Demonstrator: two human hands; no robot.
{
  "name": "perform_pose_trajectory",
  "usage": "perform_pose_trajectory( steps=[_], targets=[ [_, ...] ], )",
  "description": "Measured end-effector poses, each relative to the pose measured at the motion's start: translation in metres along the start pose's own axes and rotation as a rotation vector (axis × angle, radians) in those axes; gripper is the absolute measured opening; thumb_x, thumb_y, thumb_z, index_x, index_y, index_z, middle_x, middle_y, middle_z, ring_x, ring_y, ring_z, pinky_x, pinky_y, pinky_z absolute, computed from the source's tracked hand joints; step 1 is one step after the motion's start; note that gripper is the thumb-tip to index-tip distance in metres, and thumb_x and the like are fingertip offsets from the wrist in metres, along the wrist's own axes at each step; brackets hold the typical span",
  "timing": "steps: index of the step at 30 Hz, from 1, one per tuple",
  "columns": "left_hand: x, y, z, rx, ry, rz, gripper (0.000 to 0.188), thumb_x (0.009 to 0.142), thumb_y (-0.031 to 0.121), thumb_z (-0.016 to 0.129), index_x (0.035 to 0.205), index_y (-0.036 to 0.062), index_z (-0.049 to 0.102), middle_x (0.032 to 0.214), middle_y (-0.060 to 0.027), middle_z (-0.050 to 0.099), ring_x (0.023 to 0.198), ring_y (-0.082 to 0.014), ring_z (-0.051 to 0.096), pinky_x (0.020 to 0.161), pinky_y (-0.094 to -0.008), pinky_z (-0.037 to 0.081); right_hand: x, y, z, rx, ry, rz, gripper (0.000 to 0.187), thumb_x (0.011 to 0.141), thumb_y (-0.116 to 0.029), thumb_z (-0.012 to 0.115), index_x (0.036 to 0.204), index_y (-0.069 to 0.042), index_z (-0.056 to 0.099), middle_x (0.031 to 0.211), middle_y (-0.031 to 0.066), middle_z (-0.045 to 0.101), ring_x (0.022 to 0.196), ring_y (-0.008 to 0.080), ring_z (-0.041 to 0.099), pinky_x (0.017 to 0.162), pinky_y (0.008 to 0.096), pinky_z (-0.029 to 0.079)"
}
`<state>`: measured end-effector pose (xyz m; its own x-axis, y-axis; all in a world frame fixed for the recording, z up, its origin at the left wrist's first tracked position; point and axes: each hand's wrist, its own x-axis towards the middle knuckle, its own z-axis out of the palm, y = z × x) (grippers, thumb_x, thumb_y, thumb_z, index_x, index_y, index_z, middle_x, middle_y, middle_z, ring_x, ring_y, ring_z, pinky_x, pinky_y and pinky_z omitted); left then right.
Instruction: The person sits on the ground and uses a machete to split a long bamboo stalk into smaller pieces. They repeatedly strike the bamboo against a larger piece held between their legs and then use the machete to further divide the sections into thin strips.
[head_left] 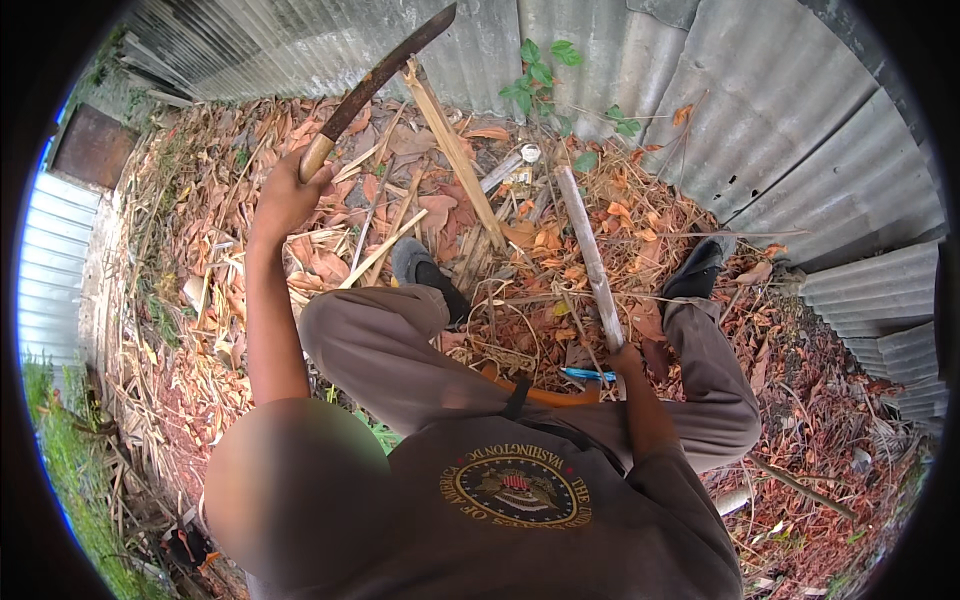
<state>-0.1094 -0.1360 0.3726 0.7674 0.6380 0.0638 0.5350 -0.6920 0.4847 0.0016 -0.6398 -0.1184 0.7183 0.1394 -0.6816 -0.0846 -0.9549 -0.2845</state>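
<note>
My left hand [294,192] is closed around the wooden handle of a machete [380,78], raised at the upper left. Its long, dark, rust-stained blade points toward the metal fence. Below the blade, a split length of pale wood [452,150] stands tilted over the leaves; its top end overlaps the blade's edge, and I cannot tell if they touch. My right hand [627,362] grips the near end of a greyish wooden stick [588,250], which slants away from me between my feet. Close to that hand lie a bright blue strip [588,374] and an orange object [560,397], partly hidden by my leg.
Corrugated metal sheets [770,110] form a fence along the far and right sides. Dry leaves [200,220] and split wood pieces [385,245] litter the ground. A whitish tube-like object [505,170] lies beyond my feet, near a green plant [535,75]. Another stick [805,487] lies at lower right.
</note>
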Motion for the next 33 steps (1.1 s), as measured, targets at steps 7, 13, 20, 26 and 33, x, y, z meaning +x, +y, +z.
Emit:
perform_pose_trajectory(
  steps=[7, 13, 20, 26, 33],
  targets=[
    [0.005, 0.015, 0.021, -0.168, 0.136, 0.070, 0.033, 0.084, 0.032, 0.073, 0.083, 0.0009, 0.061, 0.058, 0.0028, 0.050, 0.049, -0.0058, 0.046, 0.046, -0.0229, 0.036, -0.045, -0.027, -0.053, 0.795, -0.343, -0.079, 0.020, 0.077, -0.011, 0.063, 0.093, 0.000, 0.059, 0.068, 0.0114, 0.062, 0.054, 0.0224, 0.060, 0.050, 0.0347, 0.048],
    [0.025, -0.007, 0.037, -0.053, 0.238, 0.019, 0.042, 0.078, 0.042, 0.075, 0.098, 0.0060, 0.070, 0.073, -0.0144, 0.067, 0.064, -0.0262, 0.064, 0.063, -0.0361, 0.049, -0.098, -0.067, -0.096, 0.759, -0.379, -0.177, 0.024, 0.079, -0.007, 0.065, 0.098, 0.000, 0.053, 0.060, 0.0072, 0.056, 0.046, 0.0167, 0.054, 0.043, 0.0302, 0.045],
    [0.032, -0.023, 0.045, -0.041, 0.378, 0.150, 0.038, 0.077, 0.036, 0.076, 0.102, 0.0085, 0.069, 0.081, -0.0178, 0.067, 0.075, -0.0347, 0.065, 0.068, -0.0393, 0.051, -0.141, -0.081, -0.149, 0.938, -0.460, -0.369, 0.024, 0.071, 0.004, 0.059, 0.094, 0.000, 0.052, 0.059, 0.0075, 0.055, 0.045, 0.0163, 0.053, 0.042, 0.0299, 0.046],
    [0.015, -0.002, 0.035, -0.106, 0.346, 0.130, 0.047, 0.075, 0.042, 0.077, 0.103, 0.0044, 0.069, 0.073, -0.0147, 0.067, 0.066, -0.0263, 0.066, 0.064, -0.0364, 0.050, -0.176, -0.105, -0.191, 1.046, -0.483, -0.448, 0.026, 0.065, 0.003, 0.062, 0.088, -0.001, 0.052, 0.058, 0.0074, 0.053, 0.044, 0.0161, 0.052, 0.042, 0.0296, 0.045],
    [0.014, -0.023, 0.036, -0.144, 0.346, 0.079, 0.045, 0.076, 0.044, 0.076, 0.094, 0.0034, 0.070, 0.067, -0.0131, 0.066, 0.061, -0.0247, 0.065, 0.061, -0.0356, 0.049, -0.195, -0.129, -0.196, 1.017, -0.342, -0.532, 0.023, 0.065, 0.004, 0.061, 0.086, -0.001, 0.053, 0.059, 0.0074, 0.054, 0.045, 0.0162, 0.053, 0.043, 0.0292, 0.044]
  ],
)
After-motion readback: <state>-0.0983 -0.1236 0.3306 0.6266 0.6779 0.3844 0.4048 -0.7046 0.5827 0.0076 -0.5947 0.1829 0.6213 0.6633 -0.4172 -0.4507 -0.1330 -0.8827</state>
